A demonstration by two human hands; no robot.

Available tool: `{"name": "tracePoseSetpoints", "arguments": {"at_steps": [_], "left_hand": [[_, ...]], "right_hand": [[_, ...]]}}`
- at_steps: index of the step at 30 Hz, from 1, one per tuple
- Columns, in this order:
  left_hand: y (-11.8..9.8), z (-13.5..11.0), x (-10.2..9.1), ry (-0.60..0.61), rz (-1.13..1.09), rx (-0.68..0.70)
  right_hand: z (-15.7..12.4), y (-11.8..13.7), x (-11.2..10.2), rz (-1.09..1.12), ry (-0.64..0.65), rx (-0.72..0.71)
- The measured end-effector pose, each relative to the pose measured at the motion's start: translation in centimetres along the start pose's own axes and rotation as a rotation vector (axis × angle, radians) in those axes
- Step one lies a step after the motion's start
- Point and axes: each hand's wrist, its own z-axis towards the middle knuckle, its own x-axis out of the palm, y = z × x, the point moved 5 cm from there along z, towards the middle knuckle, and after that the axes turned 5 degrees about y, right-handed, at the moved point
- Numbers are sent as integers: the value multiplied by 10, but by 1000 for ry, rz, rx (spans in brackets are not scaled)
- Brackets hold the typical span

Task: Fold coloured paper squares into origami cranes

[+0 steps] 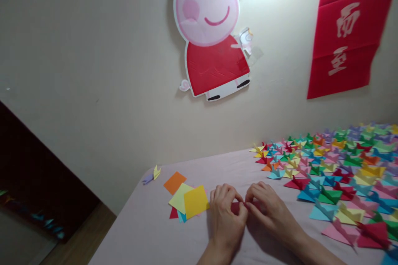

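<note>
A small dark red piece of paper (235,207) shows between my two hands just above the pink-covered table, mostly hidden by fingers. My left hand (226,211) is closed, its thumb and forefinger pinching the paper. My right hand (268,209) is closed too, its fingertips meeting the left ones at the paper's right edge. Just left of my left hand lie loose square sheets: a yellow sheet (196,202) on top, a pale yellow sheet (180,199) and an orange sheet (174,182), with red and blue corners showing beneath.
Rows of folded paper cranes (351,192) in many colours cover the table's right side. Two folded pieces, purple (148,179) and pale yellow (156,172), sit at the far left corner. A cartoon pig cutout (217,66) and a red banner (345,45) hang on the wall.
</note>
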Motion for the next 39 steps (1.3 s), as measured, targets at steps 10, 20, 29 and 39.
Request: {"name": "tracePoseSetpoints", "arguments": {"at_steps": [10, 20, 29, 39], "left_hand": [[23, 7, -5, -55, -6, -72], [21, 2, -6, -71, -253, -35], [17, 1, 12, 94, -424, -15], [16, 1, 8, 63, -445, -37]], "right_hand": [[2, -3, -9, 14, -73, 69], [0, -24, -10, 210, -137, 171], [1, -10, -6, 138, -66, 88], [5, -15, -16, 44, -144, 114]]}}
